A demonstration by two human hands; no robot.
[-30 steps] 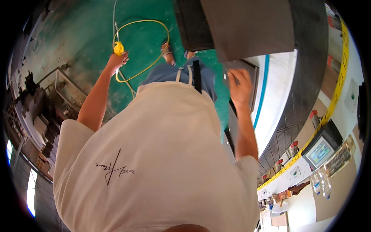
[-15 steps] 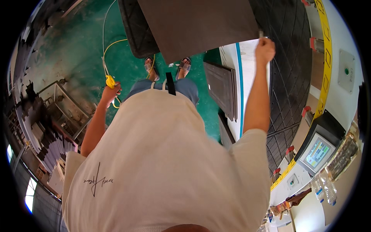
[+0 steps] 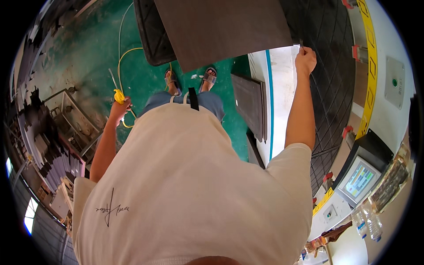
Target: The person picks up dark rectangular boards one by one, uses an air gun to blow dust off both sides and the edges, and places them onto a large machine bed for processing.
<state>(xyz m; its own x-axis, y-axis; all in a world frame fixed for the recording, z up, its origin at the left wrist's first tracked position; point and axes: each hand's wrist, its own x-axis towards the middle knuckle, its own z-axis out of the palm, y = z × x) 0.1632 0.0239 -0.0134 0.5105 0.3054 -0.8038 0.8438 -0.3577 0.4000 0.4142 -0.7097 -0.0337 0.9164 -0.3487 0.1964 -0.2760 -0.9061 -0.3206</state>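
My left hand (image 3: 119, 110) is closed round a yellow air blow gun (image 3: 119, 96), held out to the left of my body; its thin nozzle points away from me. A yellow hose (image 3: 126, 51) loops beside it. Off to the right, my right hand (image 3: 305, 62) pinches a small dark strip (image 3: 301, 43) just past the near right corner of a large dark brown panel (image 3: 225, 31). The strip's lower end is hidden in my fingers. White machine bed (image 3: 282, 66) shows beneath that hand.
More dark panels (image 3: 249, 104) stand against the bed's blue-edged side. A black slatted surface (image 3: 329, 88) runs along the right, then a yellow-striped machine beam (image 3: 370, 66) with a control screen (image 3: 360, 179). At left are a metal frame (image 3: 73, 115) and stacked boards (image 3: 66, 159) on the green floor (image 3: 88, 57).
My left hand with the air blow gun has moved slightly left and toward me. The right hand has shifted a little nearer, and the strip now stands more clearly above its fingers.
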